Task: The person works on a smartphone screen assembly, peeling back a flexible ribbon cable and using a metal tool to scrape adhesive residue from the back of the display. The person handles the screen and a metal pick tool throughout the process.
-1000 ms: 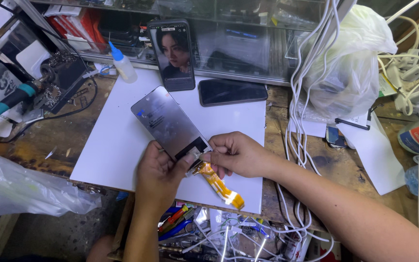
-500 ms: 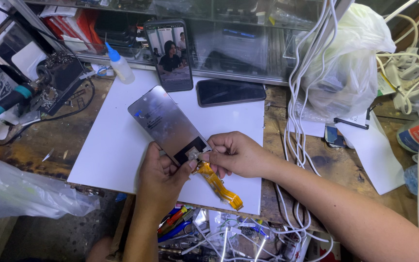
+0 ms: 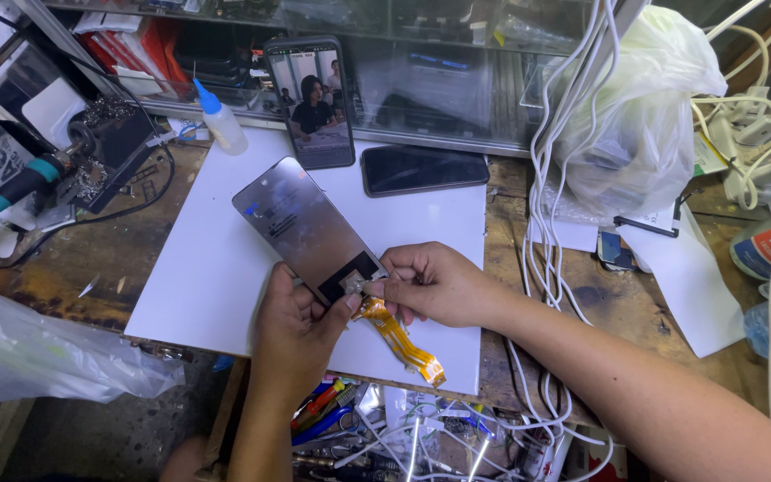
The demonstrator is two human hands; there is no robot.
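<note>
At frame centre, over the matte white sheet [image 3: 198,268] on the worn wooden surface [image 3: 64,259], both hands' fingers pinch a glossy grey rectangular screen panel [image 3: 301,228], left hand [image 3: 294,326] at its lower edge, right hand [image 3: 435,284] beside its crinkled orange ribbon cable [image 3: 399,337].

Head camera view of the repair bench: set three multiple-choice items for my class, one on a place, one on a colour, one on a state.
1. Where does the dark phone lie?
A. on the white sheet
B. inside the plastic bag
C. on the floor
2. What colour is the flex cable?
A. green
B. orange
C. black
3. How is the screen panel kept?
A. lying untouched
B. leaning on the glass case
C. gripped by both hands

Answers: 1 A, it rests flat on the sheet. 2 B, the ribbon is orange. 3 C, left hand and right hand pinch its lower end.
</note>
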